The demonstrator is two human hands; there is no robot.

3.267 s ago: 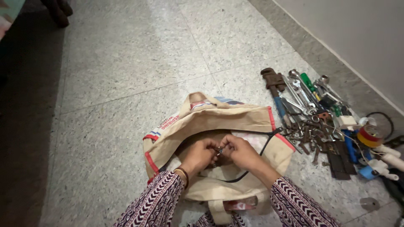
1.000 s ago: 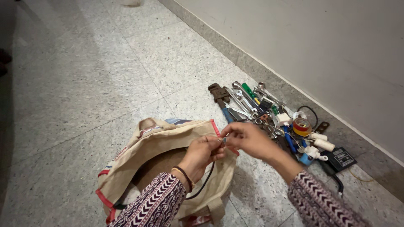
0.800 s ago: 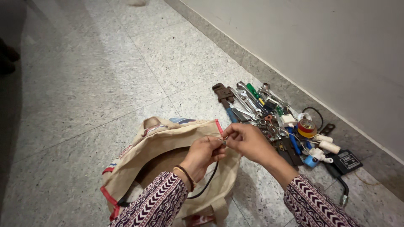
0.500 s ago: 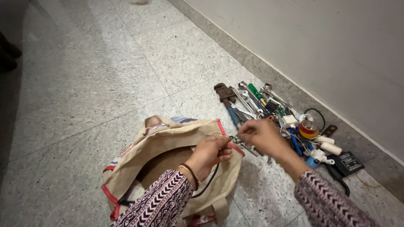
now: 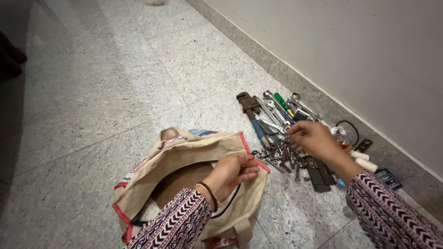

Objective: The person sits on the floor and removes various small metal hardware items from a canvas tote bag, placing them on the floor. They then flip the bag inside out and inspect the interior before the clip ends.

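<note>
Now right hand (image 5: 314,138) moved over tools (image 5: 281,152) | left hand (image 5: 233,173) grips bag (image 5: 184,157), seemingly.

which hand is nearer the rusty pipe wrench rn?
Right. The right hand hovers over the heap of small hardware, just right of the pipe wrench. The left hand is lower down, gripping the cloth bag rim.

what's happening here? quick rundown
A person kneels over an open cloth bag on a tiled floor. The left hand pinches the bag's near rim, keeping it open. The right hand hovers over a pile of tools laid along the wall: wrenches, screwdrivers, small bolts. Its fingertips are pinched together above the small metal parts; whether they hold anything is unclear.
</note>
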